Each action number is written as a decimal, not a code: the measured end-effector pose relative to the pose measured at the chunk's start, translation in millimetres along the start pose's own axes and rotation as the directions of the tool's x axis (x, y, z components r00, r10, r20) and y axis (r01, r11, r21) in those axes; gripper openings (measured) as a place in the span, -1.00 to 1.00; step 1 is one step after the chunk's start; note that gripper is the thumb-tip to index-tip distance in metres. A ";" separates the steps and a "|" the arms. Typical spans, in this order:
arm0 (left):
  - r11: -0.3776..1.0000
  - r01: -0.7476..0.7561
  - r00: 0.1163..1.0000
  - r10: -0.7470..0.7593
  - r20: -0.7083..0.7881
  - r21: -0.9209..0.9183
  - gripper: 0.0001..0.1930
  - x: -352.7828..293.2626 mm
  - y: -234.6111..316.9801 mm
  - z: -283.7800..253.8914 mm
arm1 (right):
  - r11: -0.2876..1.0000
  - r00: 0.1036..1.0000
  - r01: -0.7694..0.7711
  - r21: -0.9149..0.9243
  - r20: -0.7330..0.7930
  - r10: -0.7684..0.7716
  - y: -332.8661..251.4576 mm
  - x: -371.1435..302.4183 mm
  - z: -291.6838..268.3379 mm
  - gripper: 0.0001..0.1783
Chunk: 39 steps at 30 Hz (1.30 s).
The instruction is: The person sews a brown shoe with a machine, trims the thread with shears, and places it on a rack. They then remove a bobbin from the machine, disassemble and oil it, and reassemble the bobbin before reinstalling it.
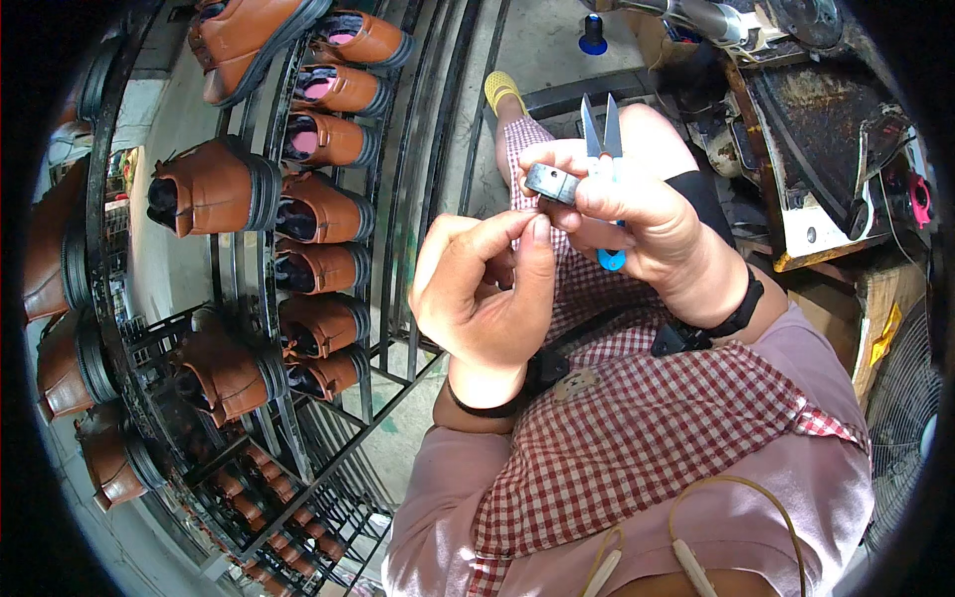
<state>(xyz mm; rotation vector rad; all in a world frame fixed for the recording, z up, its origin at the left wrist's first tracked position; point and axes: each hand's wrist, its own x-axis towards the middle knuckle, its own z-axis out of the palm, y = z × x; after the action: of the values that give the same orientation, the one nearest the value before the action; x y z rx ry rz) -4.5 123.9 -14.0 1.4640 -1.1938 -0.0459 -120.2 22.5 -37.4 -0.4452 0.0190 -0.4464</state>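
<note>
My right hand point(657, 214) is closed round blue-handled thread snips point(603, 134), whose pointed blades stick up, slightly apart, above the fingers. The same hand's thumb and fingertips grip a small dark metal bobbin case point(553, 183) with a round hole in its side. Just below the bobbin case, my left hand point(487, 289) pinches thumb and forefinger together, the tips close to the metal. Whatever lies in that pinch is too small to make out. Both hands are raised over my lap, above a red-and-white checked apron point(637, 428).
Black metal racks point(328, 478) with several brown leather shoes point(214, 187) stand along my left. To the right is a dark machine point(816, 129) by a wooden box, with a fan point(907, 398) lower down. A dark blue spool point(593, 36) stands on the floor ahead.
</note>
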 end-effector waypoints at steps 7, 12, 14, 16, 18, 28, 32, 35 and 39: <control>1.000 0.001 1.000 -0.002 0.031 0.013 -0.82 0.2 0.8 -3.4 | 0.990 0.988 -0.010 -0.139 -0.155 -0.012 0.6 0.0 5.4 -0.56; 1.000 0.029 0.998 -0.029 0.063 0.000 -0.82 0.9 2.1 -5.7 | 0.980 0.989 -0.021 -0.196 -0.146 -0.007 2.3 -0.4 3.4 -0.56; 0.998 0.047 0.997 -0.045 0.071 -0.038 -0.82 1.2 1.7 -5.8 | 0.979 0.987 -0.038 -0.200 -0.161 0.005 -0.5 -1.1 7.5 -0.57; 0.994 0.099 0.991 -0.095 0.092 -0.041 -0.82 1.5 3.6 -7.1 | 0.977 0.984 -0.056 -0.204 -0.175 0.020 -1.4 -1.4 7.7 -0.58; 0.993 0.102 0.991 -0.097 0.087 -0.054 -0.81 0.8 2.1 -6.2 | 0.952 0.980 -0.115 -0.284 -0.186 0.063 -0.7 -1.2 4.1 -0.36; 0.983 0.138 0.985 -0.124 0.122 -0.120 -0.80 2.3 1.2 -7.0 | 0.972 0.988 -0.088 -0.218 -0.142 0.058 -3.1 -0.2 8.8 -0.57; 0.980 0.161 0.979 -0.143 0.146 -0.116 -0.79 3.6 1.6 -8.4 | 0.957 0.982 -0.133 -0.257 -0.165 0.092 -6.5 -0.1 11.5 -0.50; 0.976 0.173 0.976 -0.152 0.155 -0.133 -0.79 4.1 2.6 -8.8 | 0.944 0.977 -0.169 -0.282 -0.172 0.123 -6.6 0.8 9.3 -0.42; 0.971 0.187 0.973 -0.162 0.165 -0.150 -0.79 4.7 2.7 -7.6 | 0.943 0.976 -0.172 -0.284 -0.175 0.126 -6.2 1.2 6.4 -0.43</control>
<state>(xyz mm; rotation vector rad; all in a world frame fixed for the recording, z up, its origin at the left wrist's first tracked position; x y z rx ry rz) 0.8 126.8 -6.9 1.4350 -1.1506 -0.3747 -120.9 19.6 -28.9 -0.7008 0.2725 -0.3273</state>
